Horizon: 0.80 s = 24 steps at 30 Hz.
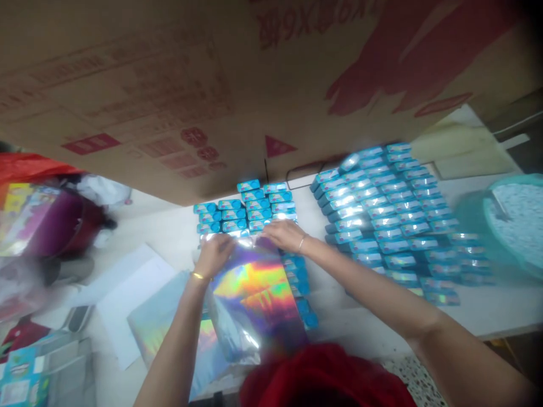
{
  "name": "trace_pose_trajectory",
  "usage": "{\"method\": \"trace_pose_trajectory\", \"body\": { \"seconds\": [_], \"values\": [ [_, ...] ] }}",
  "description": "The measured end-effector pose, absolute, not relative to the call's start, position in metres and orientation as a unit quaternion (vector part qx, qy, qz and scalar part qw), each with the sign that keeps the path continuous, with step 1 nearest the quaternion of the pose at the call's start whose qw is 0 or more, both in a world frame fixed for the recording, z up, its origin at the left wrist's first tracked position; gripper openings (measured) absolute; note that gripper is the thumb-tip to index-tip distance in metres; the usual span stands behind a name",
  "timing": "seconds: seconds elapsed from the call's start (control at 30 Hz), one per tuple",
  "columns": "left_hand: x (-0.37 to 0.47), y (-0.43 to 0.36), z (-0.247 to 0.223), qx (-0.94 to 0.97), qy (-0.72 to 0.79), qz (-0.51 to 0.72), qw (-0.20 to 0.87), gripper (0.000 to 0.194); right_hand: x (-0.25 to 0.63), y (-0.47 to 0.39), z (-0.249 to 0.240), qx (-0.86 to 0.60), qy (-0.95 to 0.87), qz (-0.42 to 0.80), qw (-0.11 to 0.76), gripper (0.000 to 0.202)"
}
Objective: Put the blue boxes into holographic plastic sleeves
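Observation:
A shiny holographic sheet, perhaps a foil bag, lies across the middle of the table toward my body. My left hand has its fingers closed on the sheet's far left corner, a gold bracelet at the wrist. At the far right corner, my right hand pinches the same edge. Small blue packets stand in rows just beyond both hands. More blue packets show along the sheet's right side, partly covered by it. The fingertips are blurred.
A large cardboard box stands along the back. Many blue packets fill the right side in rows. A teal tub of pale pieces sits far right. White sheets, another holographic sheet and a purple container are at left.

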<state>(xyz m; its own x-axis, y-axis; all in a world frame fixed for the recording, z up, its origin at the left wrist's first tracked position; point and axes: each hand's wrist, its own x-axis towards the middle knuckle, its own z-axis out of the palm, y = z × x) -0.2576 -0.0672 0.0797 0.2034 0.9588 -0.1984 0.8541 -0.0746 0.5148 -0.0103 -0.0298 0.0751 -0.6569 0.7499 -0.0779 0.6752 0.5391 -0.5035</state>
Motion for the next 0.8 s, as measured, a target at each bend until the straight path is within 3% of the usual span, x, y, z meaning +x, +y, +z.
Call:
{"method": "trace_pose_trajectory", "body": {
  "seconds": [0.13,0.37,0.6,0.8],
  "values": [
    [-0.23,-0.063,0.075,0.756,0.603,0.123,0.225,0.028,-0.016,-0.031,0.059,-0.454,-0.828,0.299,0.137,0.031],
    [-0.22,-0.05,0.061,0.756,0.589,0.105,0.267,0.028,-0.016,-0.032,0.043,-0.397,-0.728,0.491,0.267,0.036],
    [-0.221,-0.043,0.056,0.775,0.592,0.104,0.194,0.028,-0.036,-0.04,0.021,-0.486,-0.613,0.521,0.34,0.038],
    [-0.195,-0.048,0.057,0.806,0.561,0.12,0.147,0.031,-0.041,-0.04,0.013,-0.522,-0.575,0.525,0.349,0.035]
  ]
}}
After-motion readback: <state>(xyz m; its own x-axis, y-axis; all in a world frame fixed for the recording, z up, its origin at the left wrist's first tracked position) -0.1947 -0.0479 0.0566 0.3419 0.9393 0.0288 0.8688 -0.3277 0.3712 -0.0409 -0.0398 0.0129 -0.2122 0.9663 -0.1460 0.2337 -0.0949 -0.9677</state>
